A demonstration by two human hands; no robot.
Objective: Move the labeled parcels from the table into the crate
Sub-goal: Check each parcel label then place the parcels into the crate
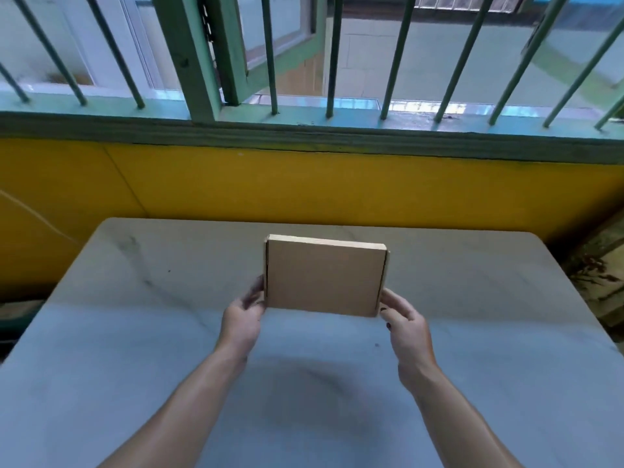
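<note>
A flat brown cardboard parcel hangs above the middle of the pale marble-look table, with its plain face turned to me and no label showing on that side. My left hand grips its lower left edge, fingers curled round the side. At the lower right corner my right hand holds the parcel in the same way. No crate is in view.
Behind the table runs a yellow wall topped by a green window sill with green bars. At the far right edge, beside the table, stands something dark and patterned. A dark gap lies at the table's left.
</note>
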